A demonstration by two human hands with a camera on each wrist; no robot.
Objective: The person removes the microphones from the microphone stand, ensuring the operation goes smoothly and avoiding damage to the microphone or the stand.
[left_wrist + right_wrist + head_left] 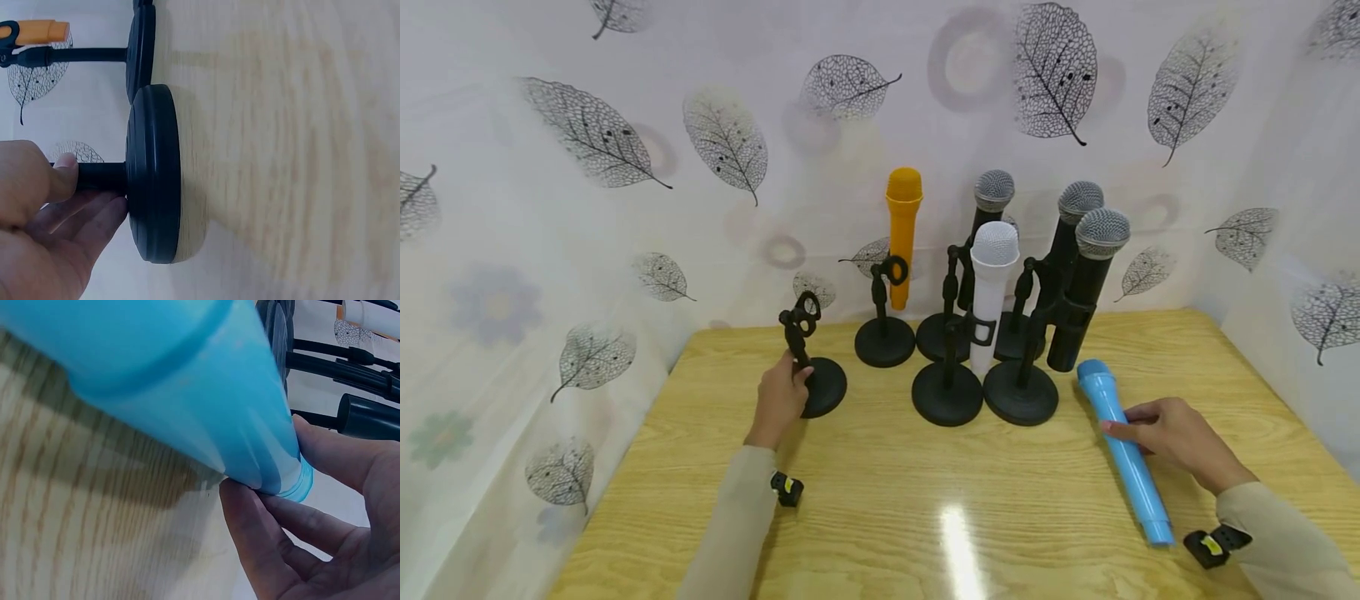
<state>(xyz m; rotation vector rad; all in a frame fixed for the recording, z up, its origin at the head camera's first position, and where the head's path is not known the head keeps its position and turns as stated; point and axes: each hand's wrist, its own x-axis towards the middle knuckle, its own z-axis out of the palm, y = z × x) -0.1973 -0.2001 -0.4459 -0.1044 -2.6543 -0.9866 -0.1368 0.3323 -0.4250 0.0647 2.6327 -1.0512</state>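
On the left, my left hand (780, 402) grips the stem of a black microphone stand (827, 385) whose ring clip holds nothing. The left wrist view shows thumb and fingers round the stem (100, 176), just above the round base (153, 181). My right hand (1183, 442) holds a light blue microphone (1131, 471) near its middle, thumb on one side and fingers on the other. Its head points away toward the stands, and its tail end points back toward me, low over the table. In the right wrist view the blue microphone (237, 419) fills the upper left.
Between the hands stand several black stands holding an orange microphone (903, 225), a white microphone (992, 267) and black microphones with silver heads (1086, 283). They cluster at the back of the wooden table (865, 500), before a leaf-print cloth (820, 183).
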